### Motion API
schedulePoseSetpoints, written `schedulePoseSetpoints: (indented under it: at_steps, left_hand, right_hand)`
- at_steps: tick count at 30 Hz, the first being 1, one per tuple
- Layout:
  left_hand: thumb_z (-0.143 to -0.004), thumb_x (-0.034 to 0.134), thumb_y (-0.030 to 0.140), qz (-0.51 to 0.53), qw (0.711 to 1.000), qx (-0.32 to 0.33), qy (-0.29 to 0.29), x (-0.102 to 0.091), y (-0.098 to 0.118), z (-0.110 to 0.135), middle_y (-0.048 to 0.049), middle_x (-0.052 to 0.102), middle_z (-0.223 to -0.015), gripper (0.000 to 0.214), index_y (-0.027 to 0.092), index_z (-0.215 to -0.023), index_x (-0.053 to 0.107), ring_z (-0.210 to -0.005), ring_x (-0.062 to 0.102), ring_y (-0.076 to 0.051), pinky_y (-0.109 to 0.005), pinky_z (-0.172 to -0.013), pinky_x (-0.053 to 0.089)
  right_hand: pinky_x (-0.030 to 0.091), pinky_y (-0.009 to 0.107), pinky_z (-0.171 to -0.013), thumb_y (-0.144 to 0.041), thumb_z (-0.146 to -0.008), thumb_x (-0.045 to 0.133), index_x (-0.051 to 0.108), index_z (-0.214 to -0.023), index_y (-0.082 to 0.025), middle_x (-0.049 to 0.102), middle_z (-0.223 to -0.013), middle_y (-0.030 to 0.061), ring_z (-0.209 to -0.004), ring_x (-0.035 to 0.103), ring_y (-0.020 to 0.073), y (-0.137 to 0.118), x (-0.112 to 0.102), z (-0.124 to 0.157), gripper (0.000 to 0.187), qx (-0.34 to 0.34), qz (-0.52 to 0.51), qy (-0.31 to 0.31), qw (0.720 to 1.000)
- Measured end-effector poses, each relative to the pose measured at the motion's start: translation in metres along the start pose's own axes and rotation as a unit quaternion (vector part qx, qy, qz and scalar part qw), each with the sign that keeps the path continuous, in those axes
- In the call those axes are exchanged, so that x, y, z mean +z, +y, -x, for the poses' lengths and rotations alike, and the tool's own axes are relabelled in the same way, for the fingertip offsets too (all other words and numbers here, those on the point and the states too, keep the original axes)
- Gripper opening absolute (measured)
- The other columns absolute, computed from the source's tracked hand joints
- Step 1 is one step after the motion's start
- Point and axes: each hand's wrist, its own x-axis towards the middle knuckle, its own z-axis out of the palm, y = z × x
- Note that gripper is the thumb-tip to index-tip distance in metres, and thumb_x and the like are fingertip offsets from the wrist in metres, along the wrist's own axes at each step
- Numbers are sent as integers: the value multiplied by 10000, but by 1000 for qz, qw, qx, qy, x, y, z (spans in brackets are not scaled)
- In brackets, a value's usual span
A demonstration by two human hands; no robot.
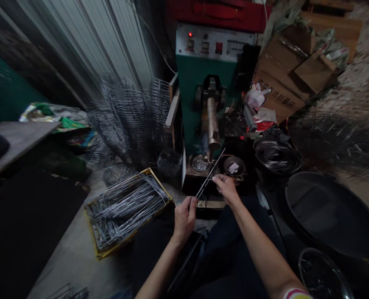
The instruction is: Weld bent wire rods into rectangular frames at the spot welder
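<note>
My left hand is closed around the lower end of a thin metal wire frame. The frame slants up and to the right, its far tip near the head of a green machine. My right hand pinches at the frame's right side, fingers together; a short wire seems to cross there, too small to make out fully. Just beyond the hands, a small dish of tiny metal pieces sits beneath the machine's metal arm. Right of it is a dark round dish holding a pale scrap.
A yellow crate full of wire frames stands at my left. Stacked wire baskets rise behind it. To the right are a black tub of wires and a large dark round lid or pan. Cardboard leans behind.
</note>
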Motion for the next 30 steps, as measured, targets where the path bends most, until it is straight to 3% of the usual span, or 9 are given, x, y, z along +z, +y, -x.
schedulePoseSetpoints:
  at_steps: [25, 30]
  left_hand:
    - [-965, 424, 322, -8, 999, 26, 36, 9, -1, -16, 1, 589, -617, 292, 179, -804, 621, -547, 539, -134, -235, -565, 370]
    - [-964, 425, 307, -4, 999, 30, 40, 9, -5, -22, -9, 619, -654, 273, 181, -826, 624, -582, 565, -139, -234, -587, 381]
  right_hand:
    - [136, 202, -366, -423, -719, 716, 596, -726, -165, 343, -448, -106, -361, 245, 38, -5, 3, -19, 285, -25, -68, -31, 997]
    - [143, 197, -362, -418, -715, 725, 585, -715, -163, 420, -497, -83, -375, 253, 31, -6, 4, -25, 291, -23, -70, -32, 997]
